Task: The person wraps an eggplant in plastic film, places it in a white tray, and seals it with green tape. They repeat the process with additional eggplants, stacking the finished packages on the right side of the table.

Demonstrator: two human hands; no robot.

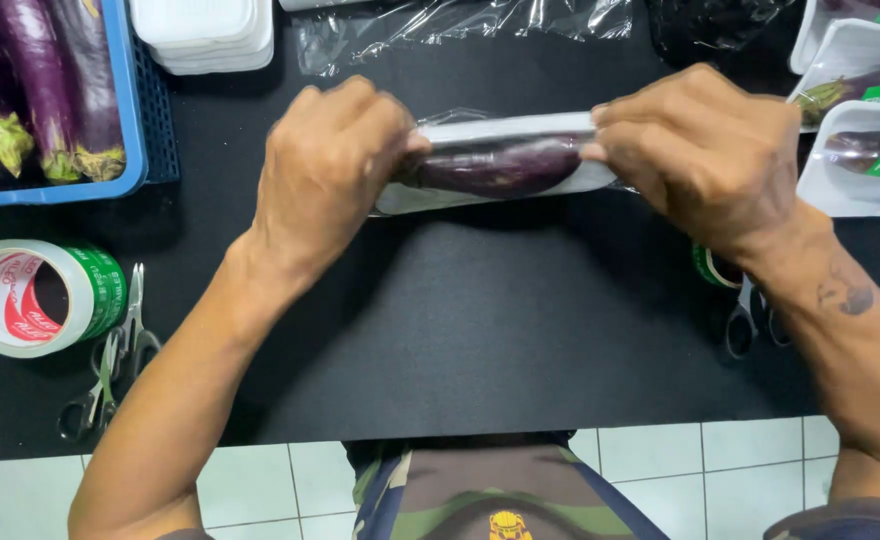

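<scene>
A single purple eggplant [505, 166] lay in a shallow white foam tray [520, 130], and the tray was held just above the middle of a black mat [480, 320], covered in clear cling film [460, 117]. The tray's left end was gripped by the left hand [325, 165], the fingers curled down over it. The right end was clamped in the same way by the right hand [705, 150], so the two hands were kept apart at the tray's opposite ends.

Beyond the tray, a sheet of clear film [460, 25] was spread across the top of the mat. To its left, a stack of empty white trays [205, 35] was seen, and beside that a blue crate [130, 110] filled with loose eggplants [35, 80]. At the upper right, wrapped trays [860, 150] with green labels were laid together. A roll of green label tape [35, 295] and a pair of scissors [110, 375] were placed at the mat's left edge. A second pair of scissors [745, 320] was partly hidden under the right forearm. White tiles [260, 485] were visible below the mat.
</scene>
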